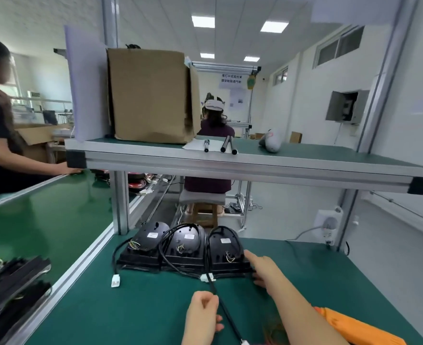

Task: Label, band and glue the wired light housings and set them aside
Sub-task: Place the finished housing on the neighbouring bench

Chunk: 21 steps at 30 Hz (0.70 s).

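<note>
Three black light housings stand side by side on the green bench: the left housing (147, 242), the middle housing (186, 245) and the right housing (226, 250). Each carries a small white label and loose coloured wires. My right hand (262, 271) grips the right housing at its lower right corner, thumb on top. My left hand (203, 312) pinches that housing's black cable (224, 310), which runs toward me to a white connector (245, 341). Two more white connectors, a left connector (115, 280) and a middle connector (208, 278), lie on the mat.
An orange glue gun (354, 327) lies at the near right. Stacked black housings (11, 282) sit at the left on the conveyor. An aluminium shelf (230, 165) overhead carries a cardboard box (150, 95) and pens. One person sits at the left, another ahead.
</note>
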Available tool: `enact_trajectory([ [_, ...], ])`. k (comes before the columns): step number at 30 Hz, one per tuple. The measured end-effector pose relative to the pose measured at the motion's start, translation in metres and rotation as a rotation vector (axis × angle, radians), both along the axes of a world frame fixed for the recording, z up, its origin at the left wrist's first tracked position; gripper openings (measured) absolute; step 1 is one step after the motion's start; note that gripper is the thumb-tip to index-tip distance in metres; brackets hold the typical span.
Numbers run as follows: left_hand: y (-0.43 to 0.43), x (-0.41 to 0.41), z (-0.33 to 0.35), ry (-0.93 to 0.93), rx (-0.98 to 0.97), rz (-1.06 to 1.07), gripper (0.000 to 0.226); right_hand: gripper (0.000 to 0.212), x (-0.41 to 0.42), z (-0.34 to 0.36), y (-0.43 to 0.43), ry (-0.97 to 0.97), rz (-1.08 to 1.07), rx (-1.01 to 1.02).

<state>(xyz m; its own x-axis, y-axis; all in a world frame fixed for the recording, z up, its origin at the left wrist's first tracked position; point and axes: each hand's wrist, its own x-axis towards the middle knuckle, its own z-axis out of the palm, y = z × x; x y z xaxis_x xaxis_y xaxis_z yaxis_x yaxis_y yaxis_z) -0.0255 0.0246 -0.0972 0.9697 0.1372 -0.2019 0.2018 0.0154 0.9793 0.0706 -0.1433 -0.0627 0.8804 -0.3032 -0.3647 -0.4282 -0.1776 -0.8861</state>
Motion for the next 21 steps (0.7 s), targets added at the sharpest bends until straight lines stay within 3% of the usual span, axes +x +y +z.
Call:
enact_trajectory([
  [4, -0.002, -0.004, -0.008, -0.066, 0.091, 0.087, 0.004, 0.086, 0.017, 0.011, 0.01, 0.061, 0.04, -0.001],
  [10, -0.013, -0.008, -0.025, -0.341, 0.393, 0.099, 0.021, 0.086, 0.03, 0.015, 0.024, 0.091, 0.108, -0.162],
  [14, -0.013, -0.002, -0.029, -0.365, 0.442, 0.032, 0.013, 0.076, 0.033, 0.016, 0.026, 0.139, 0.14, -0.264],
  [17, -0.013, -0.001, -0.032, -0.392, 0.441, 0.053, 0.023, 0.066, 0.035, 0.018, 0.026, 0.159, 0.148, -0.21],
  [21, -0.012, -0.001, -0.031, -0.397, 0.435, 0.044, 0.015, 0.033, 0.036, 0.022, 0.028, 0.189, 0.15, -0.163],
])
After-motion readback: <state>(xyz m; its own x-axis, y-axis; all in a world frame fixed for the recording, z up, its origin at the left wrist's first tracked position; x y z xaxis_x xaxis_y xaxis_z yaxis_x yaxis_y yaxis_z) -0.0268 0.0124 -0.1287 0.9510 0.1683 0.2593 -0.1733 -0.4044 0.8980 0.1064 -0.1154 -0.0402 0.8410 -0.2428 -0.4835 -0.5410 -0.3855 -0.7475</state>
